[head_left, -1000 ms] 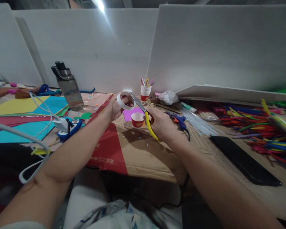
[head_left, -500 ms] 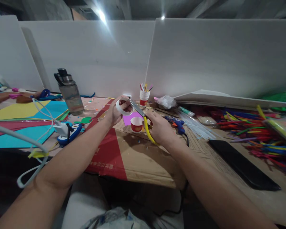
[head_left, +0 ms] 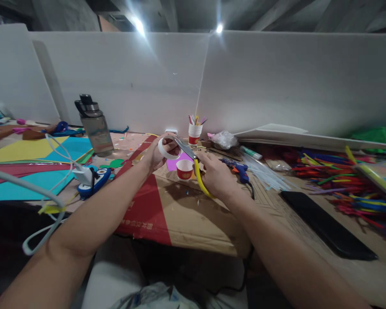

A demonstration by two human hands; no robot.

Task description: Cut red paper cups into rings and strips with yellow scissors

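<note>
My left hand (head_left: 154,155) is closed on a thin white ring (head_left: 161,148), which looks like a band of paper and is held up above the cardboard. Yellow-handled scissors (head_left: 200,179) are gripped in my right hand (head_left: 215,174). Their metal blades point up and left, with the tips at the ring beside my left fingers; whether they touch its edge I cannot tell. Below the blades stands a short red-and-white paper cup (head_left: 184,171), upright. Purple paper (head_left: 173,164) lies partly behind this cup.
Brown cardboard (head_left: 193,223) covers the table before me. A blue glue gun (head_left: 242,171), clear glue sticks (head_left: 266,174) and a black phone-like slab (head_left: 328,225) lie right, near pipe cleaners (head_left: 337,176). Left are a water bottle (head_left: 98,133), a power strip (head_left: 94,183) and coloured sheets (head_left: 22,186).
The white ring and my left hand have shifted slightly down and right, and the ring has turned a little. The scissors stay nearly in place. The whole view has tilted slightly.
</note>
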